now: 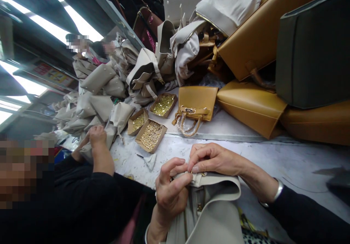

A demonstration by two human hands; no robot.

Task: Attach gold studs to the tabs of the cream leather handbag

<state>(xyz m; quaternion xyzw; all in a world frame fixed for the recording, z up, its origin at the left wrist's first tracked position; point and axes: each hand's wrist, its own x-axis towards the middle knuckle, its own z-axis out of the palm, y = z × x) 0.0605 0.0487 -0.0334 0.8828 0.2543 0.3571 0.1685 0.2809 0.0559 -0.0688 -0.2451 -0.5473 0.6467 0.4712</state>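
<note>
- At the far left, another person's hand [97, 134], coming out of a black sleeve [82, 189], rests on a pale bag. It closes that side, so there is little free room there.
- Behind it, a pile of cream bags [95, 80] covers the back left part of the table.
- Three open cardboard boxes [151, 135] full of small gold parts stand just ahead of the hands, near but apart from them.
- Between the boxes and the hands, a strip of the table [287, 160] is bare, and it becomes wider toward the right.
- Left hand [171, 191]: thumb and forefinger are closed on the top rim of the cream bag [216, 215].
- Right hand [216, 160]: the fingertips pinch a small gold piece [202, 173] at the same rim, and a silver bracelet [276, 193] sits on the wrist.
- The cream bag is at the bottom centre, close to the person. It is smooth and pale, with a zip down the middle and the rim folded over.
- Its long axis runs from the bottom edge of the picture up toward the table, and the top rim points away from the person.
- A small tan handbag [197, 102] lies further back, at the centre.
- On the right, big tan bags [251, 105] and a dark grey bag [311, 51] make a wall, well apart from the hands.
</note>
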